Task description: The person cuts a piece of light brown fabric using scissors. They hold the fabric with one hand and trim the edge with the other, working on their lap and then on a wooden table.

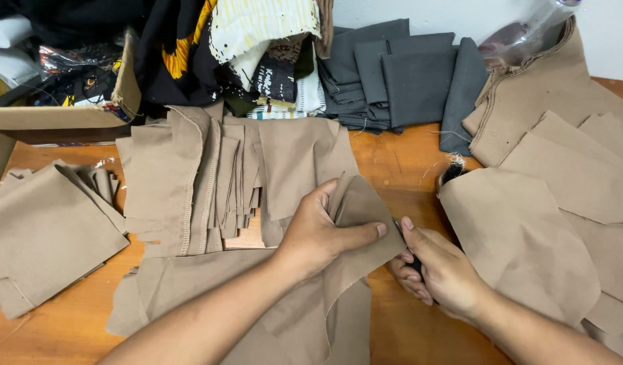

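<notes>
Top left, cardboard box (68,111) holds dark patterned cloth. Wooden bench (392,155) carries tan cloth piles, grey folded cloth (399,78); white wall behind. Left hand (318,233) pinches tan cloth piece (355,209) at centre. Right hand (436,267) closed around a dark tool.

Your left hand (318,233) pinches a tan cloth piece (355,216). Your right hand (436,267) holds a small dark tool (414,262) beside it, above the wooden surface (392,155).
</notes>
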